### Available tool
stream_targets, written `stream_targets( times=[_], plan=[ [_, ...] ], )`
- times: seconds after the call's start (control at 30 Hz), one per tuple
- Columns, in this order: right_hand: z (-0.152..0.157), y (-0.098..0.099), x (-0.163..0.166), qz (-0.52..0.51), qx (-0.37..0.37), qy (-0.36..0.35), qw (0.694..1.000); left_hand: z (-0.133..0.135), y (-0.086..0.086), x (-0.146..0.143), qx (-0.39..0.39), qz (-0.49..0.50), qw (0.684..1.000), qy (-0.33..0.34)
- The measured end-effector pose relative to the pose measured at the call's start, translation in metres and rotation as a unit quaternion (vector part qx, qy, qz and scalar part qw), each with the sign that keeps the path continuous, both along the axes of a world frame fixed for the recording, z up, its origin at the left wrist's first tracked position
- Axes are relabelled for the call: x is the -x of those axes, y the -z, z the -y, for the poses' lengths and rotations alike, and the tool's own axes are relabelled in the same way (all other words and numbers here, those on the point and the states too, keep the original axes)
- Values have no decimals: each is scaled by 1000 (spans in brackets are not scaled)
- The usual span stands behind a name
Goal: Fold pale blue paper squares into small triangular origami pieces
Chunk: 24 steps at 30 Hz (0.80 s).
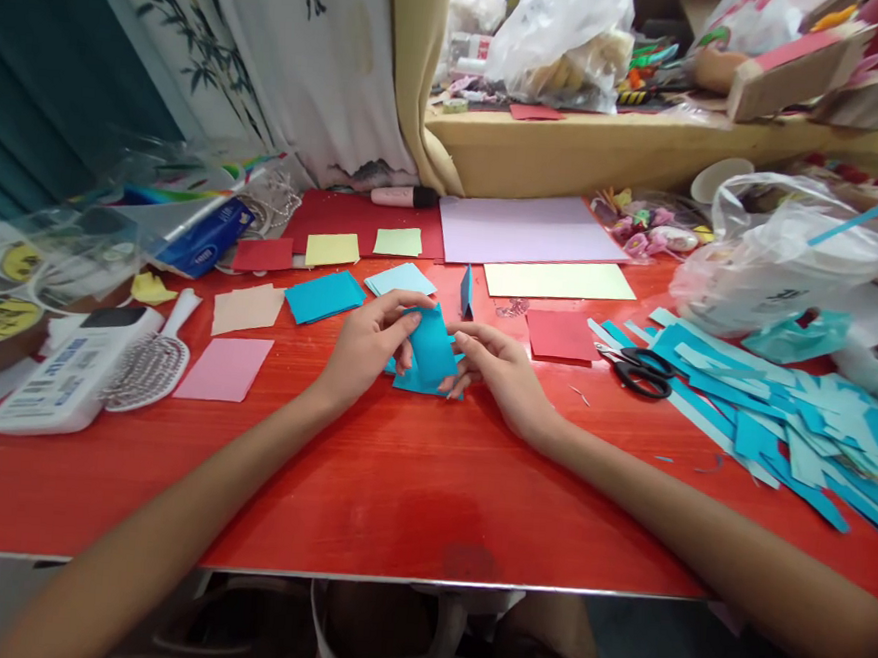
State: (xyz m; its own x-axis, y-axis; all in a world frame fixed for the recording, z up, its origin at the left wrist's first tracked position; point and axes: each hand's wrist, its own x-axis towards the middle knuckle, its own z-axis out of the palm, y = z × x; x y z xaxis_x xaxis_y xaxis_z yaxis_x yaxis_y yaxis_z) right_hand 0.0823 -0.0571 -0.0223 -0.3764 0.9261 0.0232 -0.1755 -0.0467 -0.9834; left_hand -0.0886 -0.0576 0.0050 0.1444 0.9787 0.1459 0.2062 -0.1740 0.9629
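Observation:
Between my two hands, just above the red table, is a sheet of blue paper [432, 347]. My left hand [378, 343] pinches its upper left edge between thumb and fingers. On the right edge, the fingers of my right hand [493, 365] are closed on the same paper. More blue paper shows under it near the tabletop; whether it is a separate sheet I cannot tell. A small folded blue piece [467, 293] stands upright just behind my hands. Blue squares [325, 297] and light blue squares [401, 278] lie behind my left hand.
Black-handled scissors [643, 371] lie right of a red square [559, 335], beside a heap of blue paper strips [802, 405]. Pink paper [226, 369], a white hairbrush [151, 364] and a white box [75, 369] are on the left. Lilac paper [528, 230] lies at the back.

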Motion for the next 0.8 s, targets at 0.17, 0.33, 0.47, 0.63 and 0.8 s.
stream_targets(
  times=[0.17,0.33,0.47,0.63,0.8],
  plan=[
    [-1,0,0,24,-18,-1,1000,-1,1,0,3,-7,1000,-6],
    [0,0,-1,58,-42,2,997,0,1,-3,20,-13,1000,-11],
    [0,1,-2,69,-56,3,996,2,1,-5,30,-13,999,-11],
    [0,3,-3,72,-53,4,996,3,1,-6,25,-25,999,2],
    [2,5,-4,113,-112,64,985,1,2,-5,16,-66,998,10]
  ],
)
